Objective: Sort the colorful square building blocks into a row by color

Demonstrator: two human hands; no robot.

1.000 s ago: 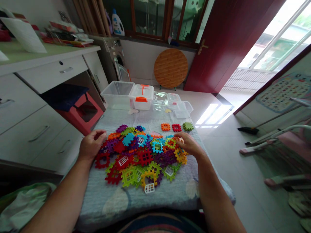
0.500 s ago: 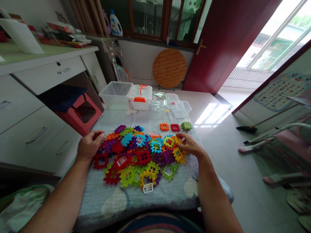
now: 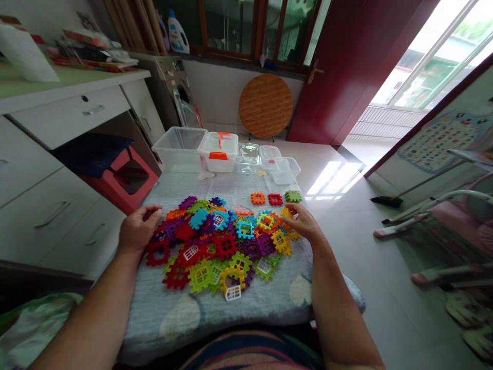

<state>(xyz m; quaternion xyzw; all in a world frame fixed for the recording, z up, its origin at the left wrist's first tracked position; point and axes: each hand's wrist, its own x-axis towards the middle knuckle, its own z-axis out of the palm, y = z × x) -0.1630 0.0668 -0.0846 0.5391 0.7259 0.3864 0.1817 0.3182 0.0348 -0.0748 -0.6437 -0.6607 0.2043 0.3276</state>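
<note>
Pale grey-blue patterned cloth covers the table, with a red door and a round wooden tabletop standing well beyond it. The right hand, at the far right corner of a heap of interlocking plastic tiles, pinches a yellow tile between thumb and fingers, which partly cover it, so its long axis cannot be told. The left hand is beside the heap's other end, fingers loosely curled and seemingly holding nothing; whether it touches a tile is unclear. The heap runs lengthwise from hand to hand. Just ahead of the right hand lies a green tile, with a red tile and an orange tile in line leftward; that row is much nearer the right hand than the left. Farther forward of both hands stand a clear open bin and an orange-latched lidded box.
</note>
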